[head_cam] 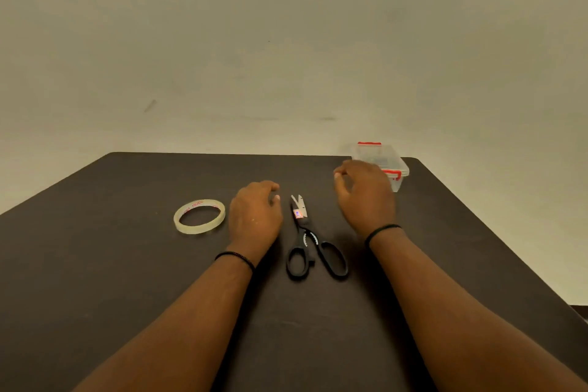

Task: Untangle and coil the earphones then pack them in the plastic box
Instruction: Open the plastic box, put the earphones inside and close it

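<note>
A small clear plastic box (388,156) with red latches stands lidded at the table's far right corner; something dark shows dimly inside it. No earphone cable is plainly visible anywhere on the table. My right hand (366,197) hovers just in front of the box, covering its near left part, with fingers loosely curled and nothing seen in them. My left hand (256,216) rests on the table between the tape and the scissors, fingers loosely bent, holding nothing.
A roll of clear tape (199,216) lies flat left of my left hand. Black-handled scissors (306,232) lie between my hands, blades pointing away. The dark table (127,264) ends at a plain wall behind and drops off on the right.
</note>
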